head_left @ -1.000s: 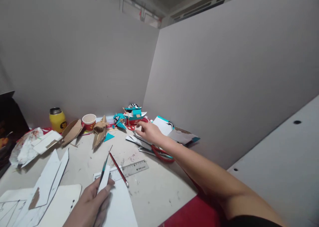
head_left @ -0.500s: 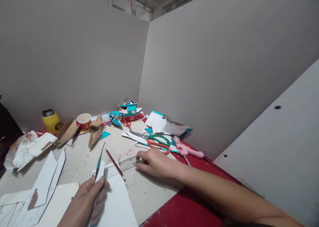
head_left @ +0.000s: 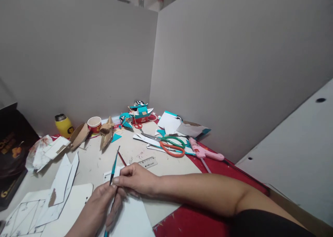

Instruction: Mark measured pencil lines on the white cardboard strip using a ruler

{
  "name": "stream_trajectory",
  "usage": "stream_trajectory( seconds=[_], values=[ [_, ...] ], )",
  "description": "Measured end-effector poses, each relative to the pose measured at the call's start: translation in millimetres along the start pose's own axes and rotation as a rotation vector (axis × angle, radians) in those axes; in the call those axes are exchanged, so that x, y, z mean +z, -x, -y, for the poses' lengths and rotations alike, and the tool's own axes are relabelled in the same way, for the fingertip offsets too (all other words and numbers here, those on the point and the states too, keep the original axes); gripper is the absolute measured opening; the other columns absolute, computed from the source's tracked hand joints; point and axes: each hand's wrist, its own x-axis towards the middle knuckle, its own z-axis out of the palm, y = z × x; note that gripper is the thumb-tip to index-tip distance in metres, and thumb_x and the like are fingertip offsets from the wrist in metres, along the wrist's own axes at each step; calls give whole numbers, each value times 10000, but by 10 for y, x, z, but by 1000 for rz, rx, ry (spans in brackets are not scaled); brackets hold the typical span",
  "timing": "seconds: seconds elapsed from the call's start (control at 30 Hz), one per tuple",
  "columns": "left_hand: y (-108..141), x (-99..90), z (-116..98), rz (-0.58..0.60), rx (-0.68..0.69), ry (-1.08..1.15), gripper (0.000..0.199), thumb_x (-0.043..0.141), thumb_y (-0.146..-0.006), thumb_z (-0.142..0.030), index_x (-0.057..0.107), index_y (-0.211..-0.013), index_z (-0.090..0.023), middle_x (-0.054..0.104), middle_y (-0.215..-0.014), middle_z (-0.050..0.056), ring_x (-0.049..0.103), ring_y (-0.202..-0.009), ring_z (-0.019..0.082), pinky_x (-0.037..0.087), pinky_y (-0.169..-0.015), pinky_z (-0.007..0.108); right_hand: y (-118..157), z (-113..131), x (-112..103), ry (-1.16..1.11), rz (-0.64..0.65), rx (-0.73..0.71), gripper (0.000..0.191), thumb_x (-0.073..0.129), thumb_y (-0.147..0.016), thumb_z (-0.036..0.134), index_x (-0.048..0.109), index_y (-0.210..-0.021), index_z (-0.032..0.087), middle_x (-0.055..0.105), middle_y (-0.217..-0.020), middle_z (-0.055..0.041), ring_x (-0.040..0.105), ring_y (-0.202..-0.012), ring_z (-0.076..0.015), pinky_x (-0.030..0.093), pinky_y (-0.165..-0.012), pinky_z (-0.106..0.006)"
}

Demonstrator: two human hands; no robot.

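Note:
A narrow piece of white and teal card [head_left: 114,166] stands edge-on in my left hand [head_left: 100,202], whose fingers are closed around it. Beside it, my right hand [head_left: 136,178] has its thumb and fingertips pinched together on the same card, touching the left fingers. A clear ruler [head_left: 148,163] lies on the worktop behind my right hand, its middle covered. The dark red pencil [head_left: 121,158] rests nearby, its lower part hidden by that hand. Under both hands is a white sheet [head_left: 135,214].
Orange and green-handled scissors [head_left: 172,154] lie on card scraps, beside a pink glue gun [head_left: 205,152]. Along the back stand a yellow bottle [head_left: 63,126], a paper cup [head_left: 94,125] and small card boats [head_left: 142,111]. Cut white card pieces [head_left: 61,192] lie left.
My right hand has left the ruler and moved left to the card in my left hand, closing on it. The whole view has shifted slightly.

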Motion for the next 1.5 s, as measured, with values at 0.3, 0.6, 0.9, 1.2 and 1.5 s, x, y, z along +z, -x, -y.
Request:
stream_trajectory(
  seconds=[0.3, 0.6, 0.9, 1.2, 1.5],
  values=[
    [17, 12, -45, 54, -31, -34, 467, 563, -860, -605, 624, -831, -143, 409, -401, -65, 235, -344, 58, 198, -372, 179, -33, -4, 14, -134, -138, 12, 441, 755, -676, 518, 510, -551, 174, 433, -369, 81, 327, -309, -42, 220, -327, -197],
    [31, -46, -35, -4, -46, -7, 390, 571, -884, -520, 644, -915, -138, 482, -497, -46, 314, -379, 63, 279, -395, 174, -102, 13, -71, -231, -316, -43, 421, 731, -696, 491, 452, -592, 193, 431, -375, 98, 324, -308, -38, 211, -337, -181],
    [20, -48, -13, -32, 21, 67, 334, 620, -864, -465, 629, -903, -133, 495, -495, -45, 350, -355, 69, 296, -367, 184, -99, 9, -69, -186, -317, -136, 375, 727, -702, 485, 555, -633, 158, 543, -424, 54, 372, -301, -42, 226, -318, -172],
    [-13, -59, -68, -130, 69, 79, 331, 643, -852, -472, 598, -900, -148, 675, -697, 46, 588, -498, 122, 449, -453, 206, -160, 63, -162, -232, -407, -225, 408, 674, -702, 533, 580, -779, 143, 609, -521, 19, 510, -379, -78, 329, -328, -159],
    [-1, -41, -41, -121, 35, 91, 316, 635, -870, -447, 612, -885, -132, 608, -588, -15, 509, -411, 78, 437, -439, 189, -135, 18, -203, -265, -410, -243, 329, 658, -766, 468, 519, -813, 174, 669, -638, 13, 507, -383, -54, 382, -341, -146]
  ],
)
